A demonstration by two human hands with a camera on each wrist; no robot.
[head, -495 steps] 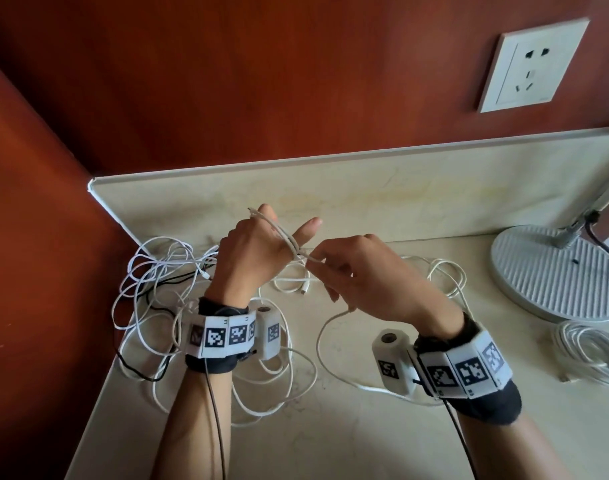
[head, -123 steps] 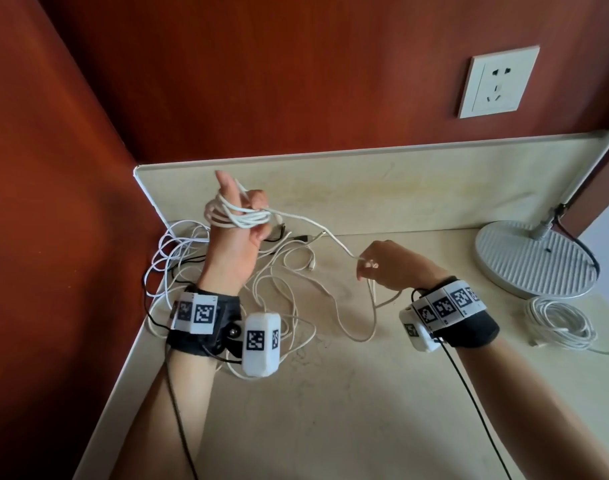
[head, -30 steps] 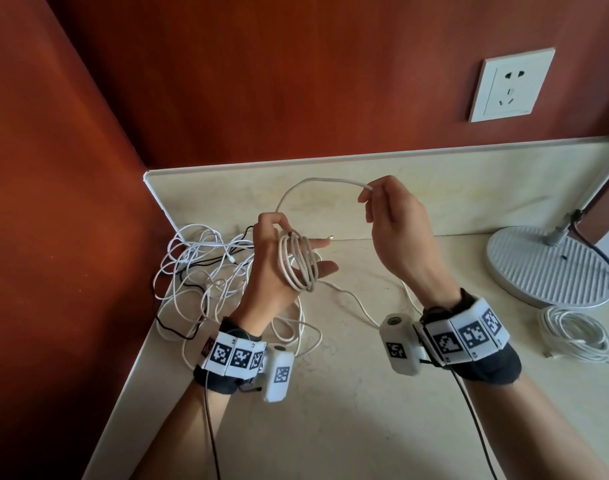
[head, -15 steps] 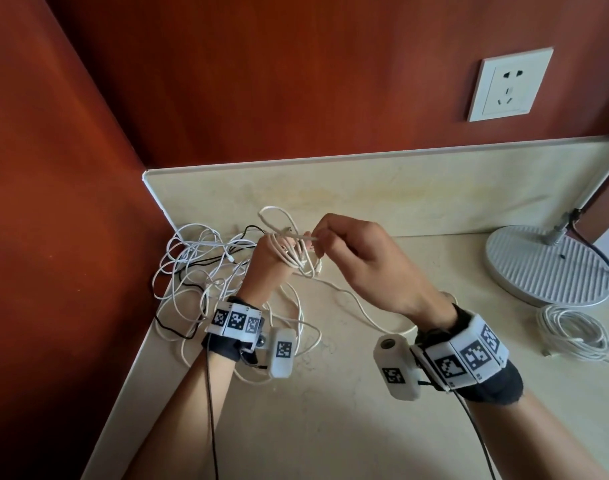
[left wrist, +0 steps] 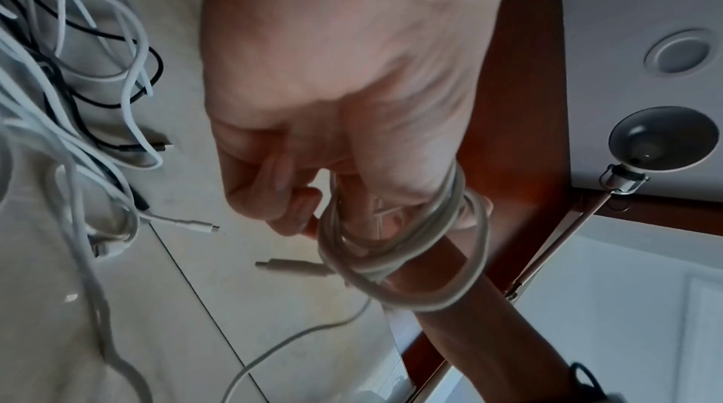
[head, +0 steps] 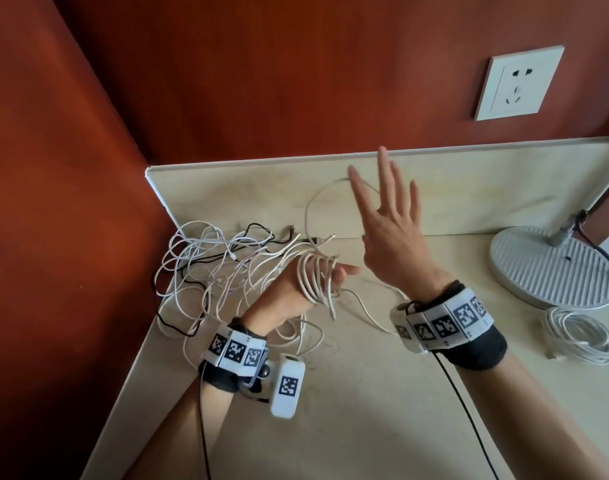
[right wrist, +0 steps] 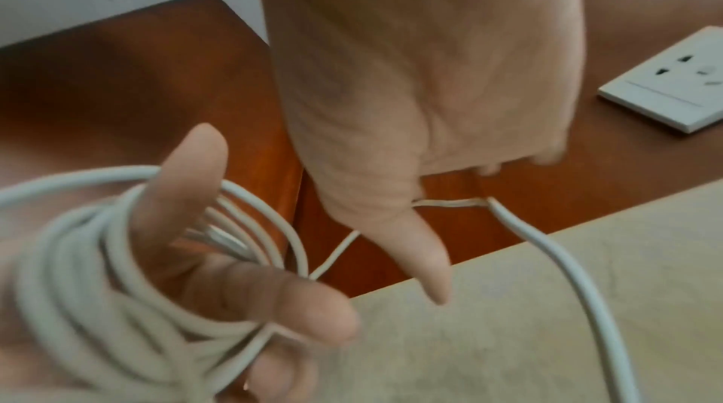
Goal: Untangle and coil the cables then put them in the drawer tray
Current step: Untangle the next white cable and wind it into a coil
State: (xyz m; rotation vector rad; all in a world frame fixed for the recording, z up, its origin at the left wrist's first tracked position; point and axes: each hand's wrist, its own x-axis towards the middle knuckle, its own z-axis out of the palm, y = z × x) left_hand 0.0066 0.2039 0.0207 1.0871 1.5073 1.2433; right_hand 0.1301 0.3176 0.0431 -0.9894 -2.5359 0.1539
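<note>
A white cable coil (head: 313, 282) is wound in several turns around my left hand (head: 334, 275), whose lower fingers curl in on it (left wrist: 313, 215). My thumb and forefinger stick out through the turns (right wrist: 234, 270). A free strand (head: 310, 209) arcs up from the coil and lies across the back of my right hand's fingers (right wrist: 567, 270). The right hand (head: 382, 202) is raised above the counter, fingers straight and spread, gripping nothing. A tangle of white and black cables (head: 220, 265) lies in the left corner, behind the left hand. No drawer tray is in view.
A round white lamp base (head: 552, 268) stands at the right, with a separate coiled white cable (head: 580, 337) in front of it. The counter is boxed in by a beige backsplash (head: 227, 188) and red walls. A wall socket (head: 518, 83) sits above.
My right hand has left the coil, where it pinched the cable, and risen with fingers now spread, the strand draped over them. The left hand has dropped slightly, still wrapped in the coil.
</note>
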